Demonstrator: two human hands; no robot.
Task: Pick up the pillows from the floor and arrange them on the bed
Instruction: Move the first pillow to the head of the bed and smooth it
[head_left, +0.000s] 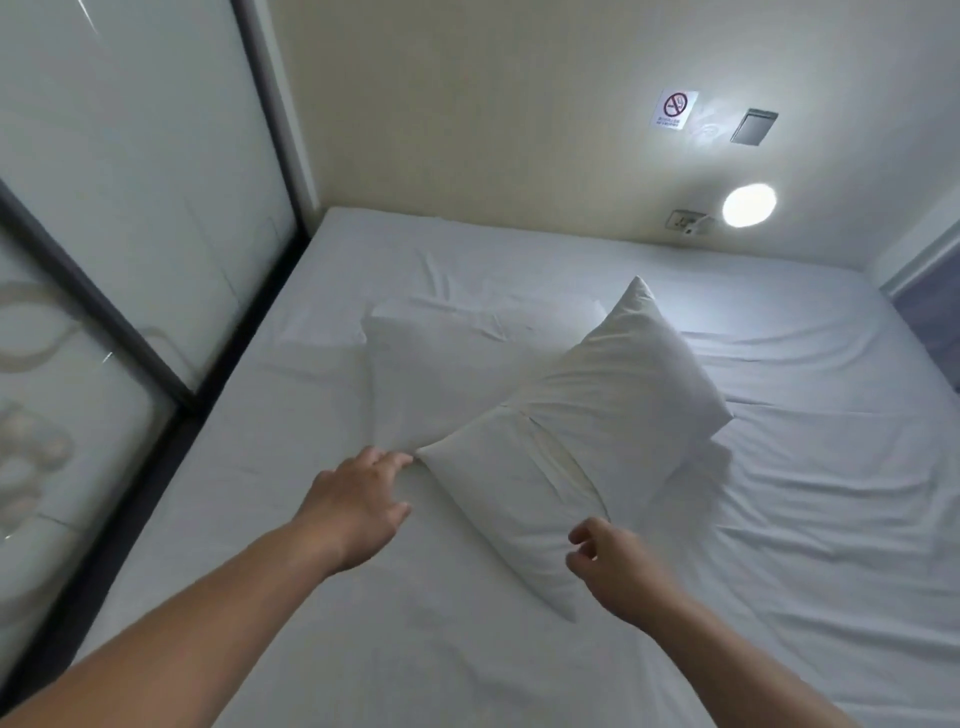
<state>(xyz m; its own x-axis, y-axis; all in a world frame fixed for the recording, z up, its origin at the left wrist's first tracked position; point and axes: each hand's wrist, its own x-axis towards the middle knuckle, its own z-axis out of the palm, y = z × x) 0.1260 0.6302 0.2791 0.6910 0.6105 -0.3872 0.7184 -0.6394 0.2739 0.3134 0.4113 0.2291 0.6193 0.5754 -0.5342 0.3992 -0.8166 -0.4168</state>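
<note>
Two white pillows lie on the white bed (805, 519). The far pillow (441, 364) lies flat near the middle of the mattress. The near pillow (587, 431) rests slanted across it, one corner raised toward the wall. My left hand (358, 506) reaches to the near pillow's left corner, fingertips touching the fabric where the two pillows meet, fingers apart. My right hand (618, 566) hovers at the near pillow's lower edge with fingers curled loosely and nothing held.
A frosted glass partition with a dark frame (130, 332) runs along the bed's left side. The cream wall behind carries a round lit lamp (749, 204), a socket (685, 221), a no-smoking sign (674, 108) and a grey panel (753, 126).
</note>
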